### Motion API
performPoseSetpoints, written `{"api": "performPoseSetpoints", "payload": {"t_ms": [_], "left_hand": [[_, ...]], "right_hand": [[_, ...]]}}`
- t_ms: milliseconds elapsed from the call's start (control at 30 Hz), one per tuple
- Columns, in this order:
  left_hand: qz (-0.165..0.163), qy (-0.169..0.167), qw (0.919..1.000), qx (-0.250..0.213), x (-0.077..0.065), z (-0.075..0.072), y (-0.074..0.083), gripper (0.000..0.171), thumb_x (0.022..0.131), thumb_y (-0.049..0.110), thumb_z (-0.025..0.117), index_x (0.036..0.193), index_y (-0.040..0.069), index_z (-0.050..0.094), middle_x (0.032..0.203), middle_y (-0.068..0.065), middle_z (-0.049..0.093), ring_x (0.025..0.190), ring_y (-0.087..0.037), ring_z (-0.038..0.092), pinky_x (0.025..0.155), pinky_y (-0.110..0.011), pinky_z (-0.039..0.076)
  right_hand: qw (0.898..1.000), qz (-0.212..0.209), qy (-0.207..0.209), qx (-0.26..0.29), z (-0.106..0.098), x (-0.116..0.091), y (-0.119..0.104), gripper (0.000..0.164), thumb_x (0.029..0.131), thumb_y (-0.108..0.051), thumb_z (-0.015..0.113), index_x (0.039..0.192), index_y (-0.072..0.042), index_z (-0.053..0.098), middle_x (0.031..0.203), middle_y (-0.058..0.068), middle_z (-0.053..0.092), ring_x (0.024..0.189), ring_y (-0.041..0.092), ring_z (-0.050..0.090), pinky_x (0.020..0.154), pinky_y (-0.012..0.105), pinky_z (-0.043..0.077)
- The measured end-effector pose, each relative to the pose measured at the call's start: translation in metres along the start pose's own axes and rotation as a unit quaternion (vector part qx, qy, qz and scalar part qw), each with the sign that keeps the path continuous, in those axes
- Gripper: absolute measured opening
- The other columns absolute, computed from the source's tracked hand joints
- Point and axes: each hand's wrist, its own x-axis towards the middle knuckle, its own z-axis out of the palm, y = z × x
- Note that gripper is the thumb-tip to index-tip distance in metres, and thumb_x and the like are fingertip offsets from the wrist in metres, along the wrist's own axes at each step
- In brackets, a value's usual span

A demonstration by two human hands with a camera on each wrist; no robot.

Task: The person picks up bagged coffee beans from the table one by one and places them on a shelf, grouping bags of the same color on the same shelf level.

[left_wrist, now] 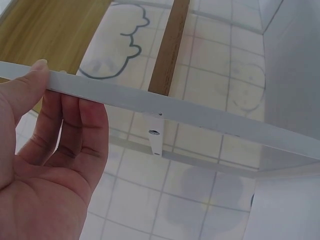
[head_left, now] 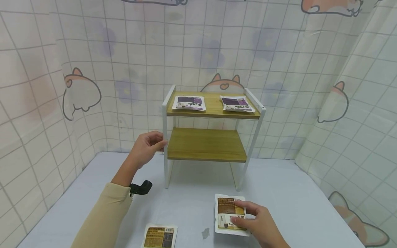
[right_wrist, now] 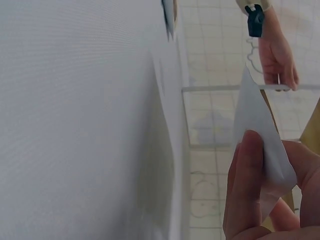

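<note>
My left hand [head_left: 145, 150] grips the left front post [left_wrist: 210, 122] of a small two-tier shelf rack [head_left: 206, 144] with a white frame and wood boards. In the left wrist view, its thumb lies over the post and the fingers are curled behind it. Low over the table at the right, my right hand [head_left: 258, 220] pinches a flat brown-and-white food pouch [head_left: 224, 210] by its right side. The right wrist view shows that pouch's plain white back [right_wrist: 257, 115], with fingers on one face and the thumb on the other.
On the rack's top board lie purple-and-white pouches, some at the left [head_left: 189, 103] and some at the right [head_left: 237, 103]. Another brown-and-yellow pouch [head_left: 159, 237] rests at the table's near edge. A small grey patch [head_left: 205, 233] marks the white table. Grid-patterned curtains surround it.
</note>
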Motion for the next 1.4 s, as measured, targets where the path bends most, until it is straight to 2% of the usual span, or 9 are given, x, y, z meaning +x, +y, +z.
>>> {"api": "performPoseSetpoints", "payload": {"t_ms": [267,367,500,667,967,1200,1400], "left_hand": [[0.0,-0.001,1.0,-0.001,0.0,0.0,0.0,0.019,0.101,0.02,0.067,0.116,0.008,0.069,0.113,-0.015,0.073,0.101,-0.026,0.072,0.093,-0.04,0.061],[0.001,-0.002,1.0,-0.003,0.0,0.0,0.0,0.021,0.101,0.019,0.067,0.118,0.006,0.069,0.114,-0.015,0.073,0.102,-0.027,0.072,0.093,-0.041,0.061],[0.0,-0.001,1.0,-0.003,0.0,0.0,0.0,0.021,0.101,0.019,0.066,0.118,0.006,0.069,0.114,-0.015,0.073,0.102,-0.027,0.072,0.094,-0.043,0.06],[-0.001,0.001,1.0,-0.002,0.0,0.001,0.0,0.019,0.101,0.019,0.066,0.116,0.007,0.068,0.114,-0.016,0.073,0.102,-0.027,0.071,0.093,-0.042,0.061],[0.002,-0.003,1.0,0.0,0.0,0.0,-0.002,0.024,0.101,0.02,0.067,0.119,0.004,0.067,0.117,-0.017,0.072,0.102,-0.027,0.072,0.093,-0.039,0.061],[0.002,-0.004,1.0,0.0,0.001,0.0,-0.002,0.027,0.101,0.02,0.066,0.121,0.003,0.067,0.118,-0.019,0.072,0.103,-0.027,0.071,0.093,-0.038,0.061],[0.0,-0.003,1.0,-0.002,0.0,0.0,-0.001,0.026,0.101,0.019,0.066,0.121,0.003,0.067,0.117,-0.019,0.072,0.103,-0.027,0.071,0.094,-0.039,0.061]], "right_hand": [[1.0,-0.002,0.007,0.029,0.002,0.002,-0.006,0.065,0.069,-0.021,0.095,0.129,-0.017,0.071,0.132,0.011,0.066,0.111,0.027,0.057,0.078,0.032,0.059],[0.999,-0.009,-0.004,0.046,0.002,0.002,-0.008,0.066,0.071,-0.018,0.094,0.132,-0.015,0.07,0.13,0.011,0.067,0.105,0.024,0.061,0.076,0.031,0.06],[0.997,-0.031,-0.024,0.066,0.0,0.001,-0.009,0.067,0.073,-0.015,0.092,0.135,-0.012,0.067,0.129,0.016,0.066,0.093,0.021,0.067,0.073,0.03,0.061],[0.996,-0.048,-0.02,0.073,0.0,0.002,-0.013,0.065,0.074,-0.013,0.091,0.134,-0.009,0.067,0.132,0.021,0.062,0.088,0.021,0.07,0.071,0.029,0.062],[0.998,-0.04,0.014,0.05,0.004,0.009,-0.019,0.059,0.072,-0.017,0.093,0.128,-0.017,0.073,0.136,0.018,0.061,0.093,0.021,0.066,0.074,0.028,0.062],[0.994,-0.051,0.001,0.095,0.003,0.009,-0.021,0.06,0.075,-0.008,0.09,0.131,-0.01,0.07,0.138,0.022,0.059,0.086,0.023,0.07,0.072,0.031,0.063],[0.992,-0.064,-0.004,0.106,0.001,0.01,-0.026,0.059,0.077,-0.006,0.088,0.132,-0.009,0.069,0.137,0.021,0.059,0.086,0.022,0.071,0.072,0.028,0.062]]}}
